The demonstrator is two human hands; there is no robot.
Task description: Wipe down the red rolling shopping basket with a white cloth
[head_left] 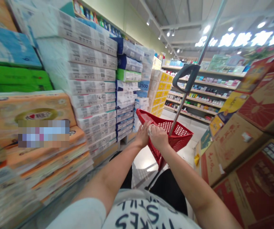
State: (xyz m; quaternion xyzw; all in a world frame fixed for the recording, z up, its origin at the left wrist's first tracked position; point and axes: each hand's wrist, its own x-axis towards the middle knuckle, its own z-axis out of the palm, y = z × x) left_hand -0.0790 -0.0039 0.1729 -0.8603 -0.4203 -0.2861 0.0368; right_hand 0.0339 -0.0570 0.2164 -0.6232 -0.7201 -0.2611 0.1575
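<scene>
Red plastic basket ahead of wearer; left hand and right hand together at near rim, white wad at fingers, exact grip unclear. Probably light, stiff; best held by grey handle.

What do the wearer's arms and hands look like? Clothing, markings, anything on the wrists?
Left hand and right hand: no gloves, no watch or bracelet visible. Left sleeve: short, pale, plain. Right sleeve out of frame. Shirt: pale, dark capital lettering.
</scene>
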